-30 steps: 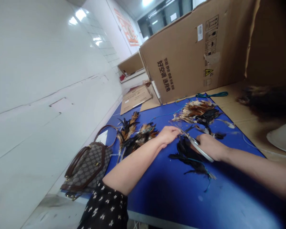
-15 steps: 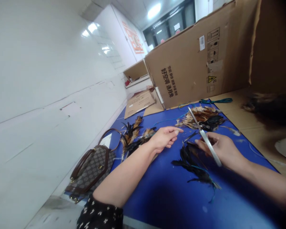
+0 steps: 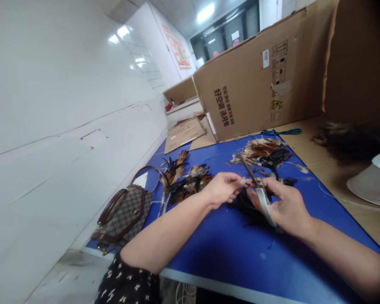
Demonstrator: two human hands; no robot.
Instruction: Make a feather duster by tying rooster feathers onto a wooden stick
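Observation:
My right hand (image 3: 283, 205) is closed around a pair of metal scissors (image 3: 261, 193), blades pointing away from me. My left hand (image 3: 223, 188) pinches something small at its fingertips, right beside the scissors; I cannot make out what. Both hands meet over a clump of black feathers (image 3: 245, 205) on the blue table (image 3: 228, 257). A brown and black feather pile (image 3: 262, 153) lies just beyond the hands, and another feather bunch (image 3: 183, 181) lies to the left.
A brown patterned handbag (image 3: 122, 219) sits at the table's left edge by the white wall. A large cardboard box (image 3: 259, 80) stands behind, with a teal cord (image 3: 280, 132) at its foot. A white hat (image 3: 372, 179) and dark feathers (image 3: 348, 139) rest on cardboard at right.
My hands came together: the left one moved right and closed its fingertips, the right one drew the scissors in over the black feathers. The view shifted slightly.

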